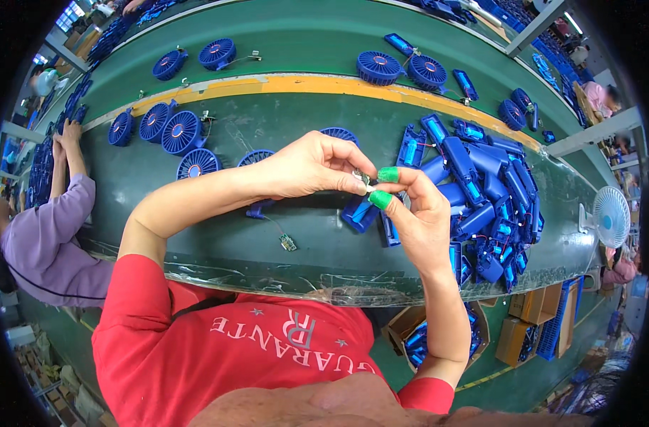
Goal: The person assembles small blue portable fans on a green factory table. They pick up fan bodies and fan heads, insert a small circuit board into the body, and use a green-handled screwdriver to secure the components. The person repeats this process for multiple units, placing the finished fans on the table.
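Left of housings: left hand fingers pinching board, right hand fingers pinching plug; joining appears unfinished, fans there uncased.

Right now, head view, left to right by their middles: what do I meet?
Co-worker in purple → cluster of blue fan heads → left hand → small part at the fingertips → right hand → pile of blue casings → pale blue round fan.

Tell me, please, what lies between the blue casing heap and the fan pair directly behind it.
In the head view, a yellow strip and green tabletop lie between the heap and fans.
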A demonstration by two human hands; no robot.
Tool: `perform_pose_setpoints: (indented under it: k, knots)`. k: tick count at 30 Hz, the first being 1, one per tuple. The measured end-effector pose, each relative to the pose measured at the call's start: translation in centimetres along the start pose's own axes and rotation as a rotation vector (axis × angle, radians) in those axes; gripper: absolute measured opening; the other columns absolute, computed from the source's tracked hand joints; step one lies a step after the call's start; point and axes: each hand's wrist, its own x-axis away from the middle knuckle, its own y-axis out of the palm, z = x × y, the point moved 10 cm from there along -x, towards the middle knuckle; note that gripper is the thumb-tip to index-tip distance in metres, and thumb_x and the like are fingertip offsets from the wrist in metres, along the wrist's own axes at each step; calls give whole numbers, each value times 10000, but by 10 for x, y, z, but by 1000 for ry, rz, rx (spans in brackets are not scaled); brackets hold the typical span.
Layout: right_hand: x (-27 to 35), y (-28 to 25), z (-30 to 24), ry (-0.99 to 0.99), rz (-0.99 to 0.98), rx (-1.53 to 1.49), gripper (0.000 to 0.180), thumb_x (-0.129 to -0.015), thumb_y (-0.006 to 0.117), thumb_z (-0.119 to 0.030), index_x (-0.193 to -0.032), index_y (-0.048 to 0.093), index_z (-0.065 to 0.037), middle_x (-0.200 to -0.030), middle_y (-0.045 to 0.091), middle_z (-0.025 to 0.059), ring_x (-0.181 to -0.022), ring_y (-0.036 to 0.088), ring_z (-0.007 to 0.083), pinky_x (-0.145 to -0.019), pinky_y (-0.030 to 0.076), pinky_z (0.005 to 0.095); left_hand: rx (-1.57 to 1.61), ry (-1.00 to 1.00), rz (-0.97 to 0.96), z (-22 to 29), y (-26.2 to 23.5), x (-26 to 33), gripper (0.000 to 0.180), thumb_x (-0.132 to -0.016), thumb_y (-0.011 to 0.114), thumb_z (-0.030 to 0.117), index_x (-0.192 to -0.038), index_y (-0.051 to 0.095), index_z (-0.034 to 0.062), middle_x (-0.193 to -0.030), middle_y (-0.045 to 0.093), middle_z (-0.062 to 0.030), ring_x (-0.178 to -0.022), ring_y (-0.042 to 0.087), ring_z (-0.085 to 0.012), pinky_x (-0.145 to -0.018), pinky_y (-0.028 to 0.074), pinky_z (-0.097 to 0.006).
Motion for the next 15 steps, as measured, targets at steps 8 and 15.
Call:
perform_pose_setpoints:
  k: [8, 15]
  knots:
    - [-3, 8, 2, 69, -139, -62, 283, -812, 713, -55, -1064, 592, -8, -864, 686, 39, -841, 603, 86, -778, 475, 257, 67, -53, -105, 0, 11, 1, 323, -825, 700, -21, -1108, 547, 10, -1032, 613, -47, -974, 601, -107, -880, 502, -253]
    - [-2, 20, 10, 140, -310, -361, 320, -852, 694, -58, -1136, 558, 5, -925, 667, 62, -867, 621, 103, -787, 491, 246, 183, -93, -202, -4, 20, 3, 245, -833, 691, -27, -1028, 548, 9, -984, 623, -42, -941, 619, -120, -854, 515, -261]
